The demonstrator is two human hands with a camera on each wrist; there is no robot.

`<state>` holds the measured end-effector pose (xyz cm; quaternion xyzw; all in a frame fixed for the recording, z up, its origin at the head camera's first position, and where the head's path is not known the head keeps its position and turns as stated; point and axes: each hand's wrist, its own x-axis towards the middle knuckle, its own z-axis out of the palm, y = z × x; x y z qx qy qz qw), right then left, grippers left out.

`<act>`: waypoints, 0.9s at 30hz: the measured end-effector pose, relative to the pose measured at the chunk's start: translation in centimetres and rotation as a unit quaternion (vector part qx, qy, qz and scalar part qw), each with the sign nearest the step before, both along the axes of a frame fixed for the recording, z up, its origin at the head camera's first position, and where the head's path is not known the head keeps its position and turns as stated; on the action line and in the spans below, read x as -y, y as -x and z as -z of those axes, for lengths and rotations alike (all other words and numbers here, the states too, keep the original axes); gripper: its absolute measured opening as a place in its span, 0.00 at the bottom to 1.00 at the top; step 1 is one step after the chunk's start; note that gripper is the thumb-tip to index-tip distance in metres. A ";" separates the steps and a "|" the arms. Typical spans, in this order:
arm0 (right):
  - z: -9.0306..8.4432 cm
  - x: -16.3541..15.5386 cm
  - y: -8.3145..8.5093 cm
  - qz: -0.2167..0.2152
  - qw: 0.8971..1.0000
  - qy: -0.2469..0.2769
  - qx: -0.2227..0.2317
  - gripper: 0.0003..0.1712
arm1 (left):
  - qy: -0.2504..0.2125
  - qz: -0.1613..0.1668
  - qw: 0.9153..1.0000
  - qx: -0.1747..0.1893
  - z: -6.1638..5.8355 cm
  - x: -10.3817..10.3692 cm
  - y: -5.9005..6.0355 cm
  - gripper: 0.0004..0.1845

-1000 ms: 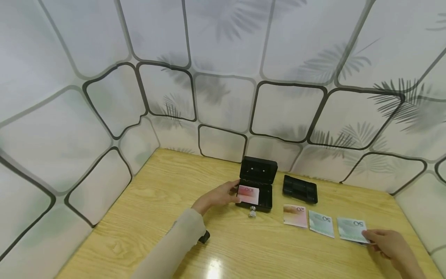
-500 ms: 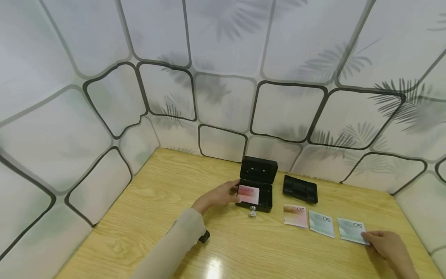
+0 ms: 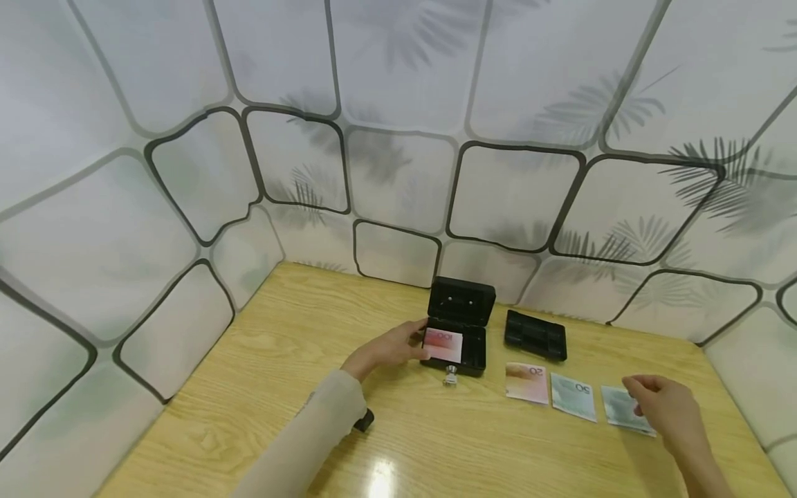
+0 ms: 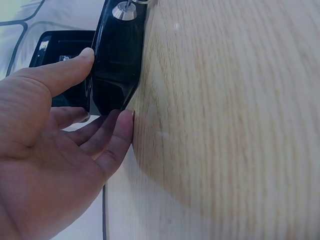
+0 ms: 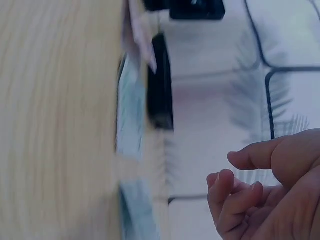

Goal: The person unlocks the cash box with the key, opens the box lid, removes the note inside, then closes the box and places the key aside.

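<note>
**Cash box held open at the back of the desk, banknotes laid out to its right**

Cash box [image 3: 459, 335], small and black, sits near the back edge of the wooden desk [image 3: 268, 360], roughly at its middle, with its lid standing upright. A pink 100 note [image 3: 443, 345] lies across the open box. The left hand [image 3: 389, 349] is at the box's left side: in the left wrist view the thumb lies along the box's black wall and the straight fingers [image 4: 117, 137] touch its lower edge, so the hand is spread and braces the box rather than gripping it. A small silver key [image 3: 450, 377] hangs at the front wall of the box.

Just right of the box lies a black tray insert [image 3: 535, 335], also near the back edge. In front of it, three notes lie in a row toward the desk's right edge: a reddish 20 note [image 3: 527, 382], a green 50 note [image 3: 573, 396], and a second green note [image 3: 616, 407] partly covered by the right hand [image 3: 666, 408]. That hand hovers over this last note with its fingers loosely curled; the right wrist view shows them bent with nothing between them.

A small black object [image 3: 364, 420] lies on the desk beside the left sleeve [image 3: 305, 443].
</note>
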<state>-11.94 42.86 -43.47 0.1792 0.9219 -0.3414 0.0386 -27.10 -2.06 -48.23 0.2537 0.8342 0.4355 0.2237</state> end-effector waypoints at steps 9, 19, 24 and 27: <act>-1.5 8.2 3.1 -0.071 0.992 0.097 -0.045 0.29 | -0.001 0.001 1.000 0.007 -0.1 0.0 0.0 0.41; -0.5 15.8 7.0 -0.115 0.978 0.165 -0.051 0.22 | -0.001 0.003 1.000 0.002 -0.1 0.1 -0.1 0.41; 0.4 18.2 8.8 -0.127 0.978 0.153 -0.063 0.17 | -0.007 0.003 1.000 0.008 -0.2 0.0 -0.2 0.41; 0.8 19.3 9.5 -0.143 0.980 0.127 -0.062 0.16 | -0.006 -0.001 1.000 0.008 -0.3 0.0 -0.2 0.41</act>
